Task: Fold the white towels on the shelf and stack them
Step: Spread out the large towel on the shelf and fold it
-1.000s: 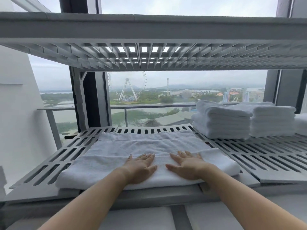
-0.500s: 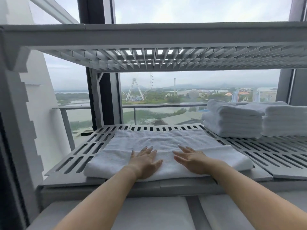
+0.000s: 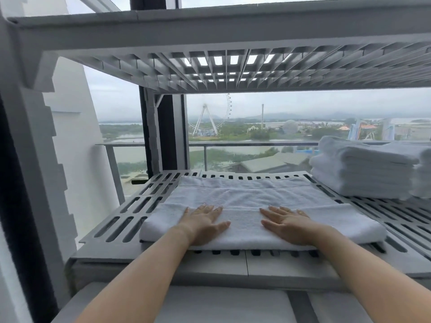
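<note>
Here is the grey slotted plastic shelf (image 3: 130, 220), and it carries the whole load. A long white terry towel (image 3: 245, 194) lies flat across the shelf's front half, folded lengthwise, with the doubled near layer sitting on top of the wider far layer. Back in the right corner is a neat stack of folded white towels (image 3: 363, 169), several layers deep. A second white stack (image 3: 424, 173) is just beside it, cut off by the frame edge.

Now the hands. The left grip (image 3: 204, 223) is released: palm down, fingers straight and spread, pressing flat on the towel's near fold, left of centre. The right grip (image 3: 290, 226) mirrors it, also released and flat, fingers straight and pointing away from the body, pressing the same fold right of centre. A bare strip of towel shows between the two thumbs. Neither hand curls round any cloth, and the towel lies directly under both palms. It sits well apart from the finished stacks.

Overhead is a second grey slatted shelf (image 3: 233, 66), and beyond the glass a white Ferris wheel (image 3: 210, 117).
</note>
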Demonstrator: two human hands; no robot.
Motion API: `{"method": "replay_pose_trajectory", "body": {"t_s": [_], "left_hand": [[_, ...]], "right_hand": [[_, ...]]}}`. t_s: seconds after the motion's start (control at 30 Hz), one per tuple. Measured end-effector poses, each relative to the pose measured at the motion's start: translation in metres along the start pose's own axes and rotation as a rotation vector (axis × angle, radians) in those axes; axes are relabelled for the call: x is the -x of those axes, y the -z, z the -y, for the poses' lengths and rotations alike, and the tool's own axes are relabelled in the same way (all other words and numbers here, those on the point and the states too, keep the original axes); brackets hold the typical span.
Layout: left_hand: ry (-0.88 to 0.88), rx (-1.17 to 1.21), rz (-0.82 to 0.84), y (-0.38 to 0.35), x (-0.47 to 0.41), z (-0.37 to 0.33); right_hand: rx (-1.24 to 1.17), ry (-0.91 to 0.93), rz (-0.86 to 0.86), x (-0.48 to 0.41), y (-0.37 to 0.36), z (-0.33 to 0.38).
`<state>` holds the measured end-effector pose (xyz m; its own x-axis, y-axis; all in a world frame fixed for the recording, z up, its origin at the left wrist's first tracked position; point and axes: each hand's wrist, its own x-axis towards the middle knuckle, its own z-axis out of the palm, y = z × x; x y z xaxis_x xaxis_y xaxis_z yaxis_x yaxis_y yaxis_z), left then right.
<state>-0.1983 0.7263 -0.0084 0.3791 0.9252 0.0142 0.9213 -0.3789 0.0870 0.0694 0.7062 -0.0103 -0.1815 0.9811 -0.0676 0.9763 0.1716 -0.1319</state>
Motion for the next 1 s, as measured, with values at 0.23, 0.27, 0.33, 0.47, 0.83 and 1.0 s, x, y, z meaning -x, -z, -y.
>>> {"method": "replay_pose_trajectory", "body": {"t_s": [0.23,0.27,0.33,0.47,0.83,1.0], "left_hand": [[0.073,-0.048,0.004,0.012,-0.017,0.034],[0.072,-0.045,0.01,0.012,-0.017,0.034],[0.08,-0.057,0.005,0.011,-0.015,0.031],[0.053,-0.099,-0.056,0.014,-0.011,0.023],[-0.231,0.08,0.069,-0.003,-0.027,-0.119],[-0.131,0.128,0.14,-0.001,-0.048,-0.143]], "right_hand": [[-0.002,-0.002,-0.01,-0.018,0.003,-0.005],[0.003,-0.002,-0.012,-0.018,0.003,-0.005],[0.009,-0.004,-0.02,-0.016,0.002,-0.003],[-0.027,-0.016,-0.176,-0.007,0.002,0.005],[-0.054,0.015,-0.151,0.029,0.016,-0.012],[0.02,-0.056,-0.014,0.038,0.025,-0.072]]}}
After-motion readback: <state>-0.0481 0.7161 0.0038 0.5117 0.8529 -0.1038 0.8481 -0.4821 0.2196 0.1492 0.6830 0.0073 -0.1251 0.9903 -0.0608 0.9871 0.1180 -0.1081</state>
